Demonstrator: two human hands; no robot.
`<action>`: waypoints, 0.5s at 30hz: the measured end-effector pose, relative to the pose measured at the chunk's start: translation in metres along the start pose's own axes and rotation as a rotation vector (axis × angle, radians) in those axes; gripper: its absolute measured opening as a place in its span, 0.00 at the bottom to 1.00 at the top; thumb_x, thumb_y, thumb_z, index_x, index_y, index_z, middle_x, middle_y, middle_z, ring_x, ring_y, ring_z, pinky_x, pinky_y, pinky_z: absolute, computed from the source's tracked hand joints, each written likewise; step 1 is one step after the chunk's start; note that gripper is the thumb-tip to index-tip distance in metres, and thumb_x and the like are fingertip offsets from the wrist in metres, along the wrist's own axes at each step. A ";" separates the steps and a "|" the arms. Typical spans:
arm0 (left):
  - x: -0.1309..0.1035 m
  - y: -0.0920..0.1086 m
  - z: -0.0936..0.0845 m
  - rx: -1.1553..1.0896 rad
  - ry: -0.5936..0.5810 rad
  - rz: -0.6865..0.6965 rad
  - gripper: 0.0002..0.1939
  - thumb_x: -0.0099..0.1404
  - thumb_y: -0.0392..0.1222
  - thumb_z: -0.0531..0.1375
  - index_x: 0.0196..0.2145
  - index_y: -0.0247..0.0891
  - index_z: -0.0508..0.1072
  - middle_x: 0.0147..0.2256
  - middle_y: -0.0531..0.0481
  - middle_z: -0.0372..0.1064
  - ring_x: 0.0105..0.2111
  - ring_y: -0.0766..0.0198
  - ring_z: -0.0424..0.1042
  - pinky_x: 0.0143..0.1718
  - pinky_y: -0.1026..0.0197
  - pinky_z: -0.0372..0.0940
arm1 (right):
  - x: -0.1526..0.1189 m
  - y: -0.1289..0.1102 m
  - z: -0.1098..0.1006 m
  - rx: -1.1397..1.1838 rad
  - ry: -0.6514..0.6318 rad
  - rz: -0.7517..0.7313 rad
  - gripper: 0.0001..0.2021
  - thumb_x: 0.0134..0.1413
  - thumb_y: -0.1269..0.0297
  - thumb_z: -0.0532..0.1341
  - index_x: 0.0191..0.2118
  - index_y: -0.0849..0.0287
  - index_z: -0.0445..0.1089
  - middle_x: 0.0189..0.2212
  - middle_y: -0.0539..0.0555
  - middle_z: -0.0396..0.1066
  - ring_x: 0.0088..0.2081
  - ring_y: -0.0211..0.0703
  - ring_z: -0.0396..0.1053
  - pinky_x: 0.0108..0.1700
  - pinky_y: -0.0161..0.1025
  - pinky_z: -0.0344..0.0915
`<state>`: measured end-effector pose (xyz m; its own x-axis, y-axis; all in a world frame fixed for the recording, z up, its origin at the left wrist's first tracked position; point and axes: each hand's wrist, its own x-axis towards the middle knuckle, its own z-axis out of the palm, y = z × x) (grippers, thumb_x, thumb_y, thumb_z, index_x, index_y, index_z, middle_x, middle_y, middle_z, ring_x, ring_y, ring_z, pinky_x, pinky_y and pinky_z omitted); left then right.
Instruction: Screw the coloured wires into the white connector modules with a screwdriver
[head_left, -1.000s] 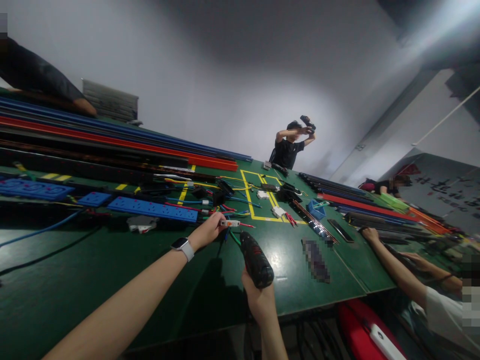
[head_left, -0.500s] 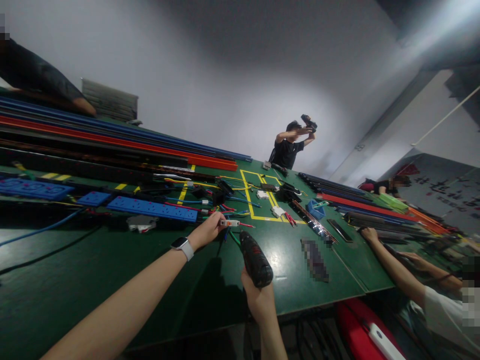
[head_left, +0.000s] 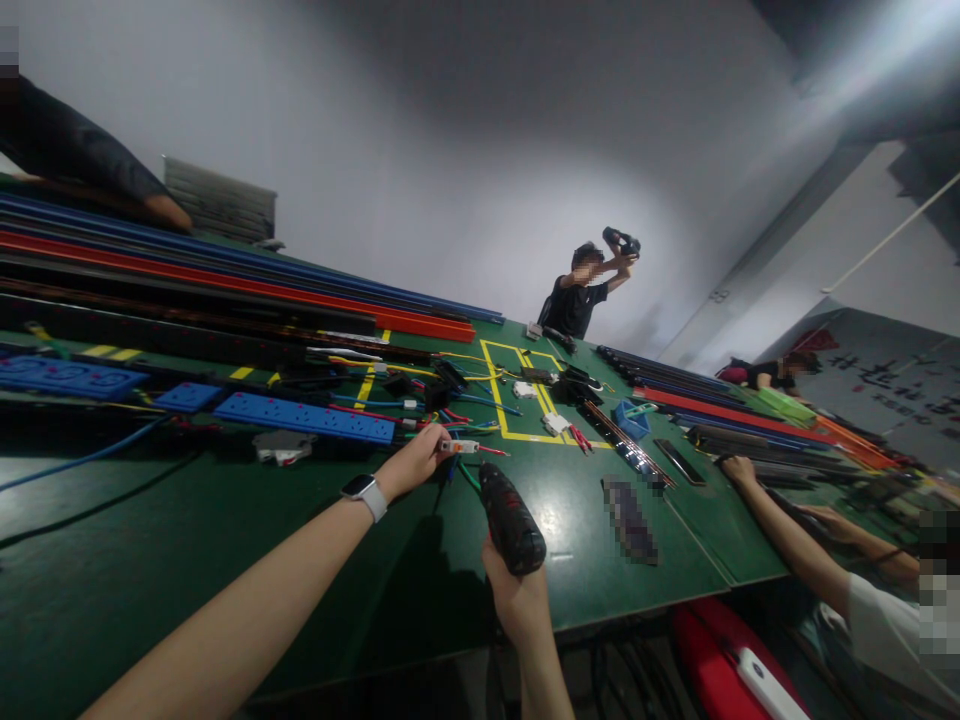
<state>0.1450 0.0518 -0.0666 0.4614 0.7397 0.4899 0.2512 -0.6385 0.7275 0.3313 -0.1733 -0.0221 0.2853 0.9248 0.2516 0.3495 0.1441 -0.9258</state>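
My left hand point(head_left: 418, 458) is closed on a small white electrical module point(head_left: 460, 447) with an orange mark; a red wire sticks out of its right end. My right hand point(head_left: 517, 590) is wrapped around the grip of a black cordless power drill point(head_left: 513, 520), whose front end points up and left, just below the module. A green wire point(head_left: 470, 476) runs between the module and the drill. Left of my left hand lies a strip of blue power sockets point(head_left: 304, 416) with loose wires at its right end. The drill's tip is hidden from me.
Long blue and orange rails point(head_left: 300, 295) line the far left of the green table point(head_left: 315, 590). White modules point(head_left: 556, 424), a blue basket point(head_left: 632, 418) and a dark rail point(head_left: 626, 445) lie right of centre. A co-worker's hands point(head_left: 739, 470) are at the right; another person point(head_left: 577, 300) stands behind the table.
My hands, the module and the drill stay nearly in place. The person behind the table has shifted the raised dark object slightly.
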 end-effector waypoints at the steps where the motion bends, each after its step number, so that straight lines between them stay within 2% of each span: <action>1: 0.000 0.000 0.000 0.000 0.000 0.005 0.07 0.69 0.44 0.58 0.42 0.41 0.67 0.43 0.46 0.68 0.42 0.56 0.69 0.48 0.52 0.65 | 0.000 0.001 0.000 -0.001 0.003 0.001 0.25 0.57 0.59 0.65 0.59 0.62 0.71 0.39 0.57 0.78 0.42 0.52 0.75 0.49 0.46 0.71; 15: -0.001 0.004 -0.001 -0.011 -0.007 0.016 0.06 0.70 0.44 0.57 0.42 0.40 0.67 0.42 0.46 0.67 0.42 0.57 0.69 0.48 0.53 0.65 | 0.000 0.003 0.000 0.026 0.010 -0.005 0.25 0.56 0.60 0.65 0.58 0.62 0.71 0.37 0.56 0.78 0.40 0.52 0.74 0.47 0.46 0.71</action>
<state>0.1449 0.0494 -0.0639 0.4715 0.7280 0.4977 0.2345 -0.6476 0.7250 0.3320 -0.1725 -0.0245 0.2923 0.9207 0.2586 0.3275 0.1577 -0.9316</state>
